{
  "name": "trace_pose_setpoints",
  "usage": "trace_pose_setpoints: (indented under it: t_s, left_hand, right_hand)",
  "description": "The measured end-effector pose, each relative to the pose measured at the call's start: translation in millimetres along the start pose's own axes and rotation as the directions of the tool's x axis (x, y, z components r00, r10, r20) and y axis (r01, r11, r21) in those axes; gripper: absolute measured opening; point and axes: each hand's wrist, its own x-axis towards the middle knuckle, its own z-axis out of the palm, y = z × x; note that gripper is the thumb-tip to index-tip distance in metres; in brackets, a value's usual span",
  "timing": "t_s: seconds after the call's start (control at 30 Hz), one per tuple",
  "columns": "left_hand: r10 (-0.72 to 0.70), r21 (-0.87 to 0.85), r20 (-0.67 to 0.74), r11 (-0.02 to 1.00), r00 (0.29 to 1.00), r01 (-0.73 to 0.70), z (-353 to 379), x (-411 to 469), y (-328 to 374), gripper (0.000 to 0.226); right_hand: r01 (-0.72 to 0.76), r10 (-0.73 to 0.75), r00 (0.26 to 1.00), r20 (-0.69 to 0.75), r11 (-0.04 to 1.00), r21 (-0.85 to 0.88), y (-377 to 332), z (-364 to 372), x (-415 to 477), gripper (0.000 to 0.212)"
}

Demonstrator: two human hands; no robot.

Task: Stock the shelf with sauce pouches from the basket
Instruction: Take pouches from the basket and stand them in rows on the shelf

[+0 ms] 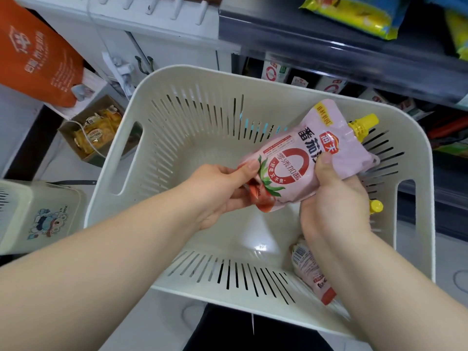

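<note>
Both hands hold one pink sauce pouch (pixel 326 148) with a yellow spout cap above the cream slotted basket (pixel 162 102). My left hand (pixel 217 193) pinches its lower, tomato-printed end. My right hand (pixel 334 198) grips its middle from underneath, thumb on the front. A second pouch (pixel 311 269) lies in the basket's near right corner, partly hidden by my right forearm; a yellow cap (pixel 376 206) shows behind my right hand. The shelf (pixel 329 49) is at the upper right, with similar pouches (pixel 273 72) standing under its edge.
An orange bag (pixel 38 51) hangs at the upper left above a cardboard box of snack packets (pixel 96 133). A second cream basket (pixel 38 216) with a cartoon sticker stands at the left. Yellow snack bags (pixel 354 13) lie on the upper shelf.
</note>
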Motion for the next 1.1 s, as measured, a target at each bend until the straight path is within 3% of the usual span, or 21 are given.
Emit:
trace_pose_setpoints:
  t_s: [0.1, 0.23, 0.37, 0.63, 0.87, 0.97, 1.03, 1.1]
  left_hand:
    - [-0.074, -0.014, -0.027, 0.997, 0.997, 0.074, -4.0, 3.8, 1.5, 0.027]
    - [-0.145, -0.035, 0.007, 0.989, 0.989, 0.145, -4.1, 5.6, 3.1, 0.017]
    - [-0.097, 0.006, -0.017, 0.995, 0.995, 0.097, -6.1, 6.7, 9.5, 0.017]
    - [-0.081, 0.303, 0.06, 0.951, 0.995, 0.059, -12.2, -0.6, 16.3, 0.023]
    - [0.082, 0.428, -0.03, 0.902, 0.996, -0.061, -8.3, -3.3, 10.5, 0.026]
    - [0.105, 0.382, -0.008, 0.919, 0.994, -0.093, -9.1, -2.5, 8.3, 0.029]
    - [0.053, 0.265, 0.011, 0.963, 0.999, -0.054, -12.7, -2.4, 10.2, 0.034]
    - [0.0, 0.256, 0.04, 0.967, 0.999, -0.01, -17.3, -3.5, 15.2, 0.032]
  right_hand:
    - [0.066, -0.066, 0.998, 0.005, 0.998, -0.016, 0.8, 0.8, -2.8, 0.015]
    - [0.033, -0.034, 0.999, -0.022, 0.999, -0.022, 3.3, -1.8, 0.3, 0.013]
    - [-0.013, 0.013, 1.0, -0.022, 1.0, 0.004, 1.4, -5.1, 4.3, 0.013]
    - [0.007, -0.008, 1.0, -0.017, 0.999, -0.054, -5.4, -5.0, 7.3, 0.013]
    - [0.056, -0.054, 0.998, 0.024, 0.997, -0.056, -5.1, 1.5, 2.1, 0.016]
    - [0.049, -0.047, 0.998, 0.028, 0.997, -0.066, -6.5, 2.9, 3.7, 0.013]
    - [0.053, -0.049, 0.998, 0.034, 0.993, -0.102, -4.7, 0.7, 3.2, 0.012]
    - [0.112, -0.105, 0.993, 0.045, 0.977, -0.183, -3.3, -4.0, 2.5, 0.013]
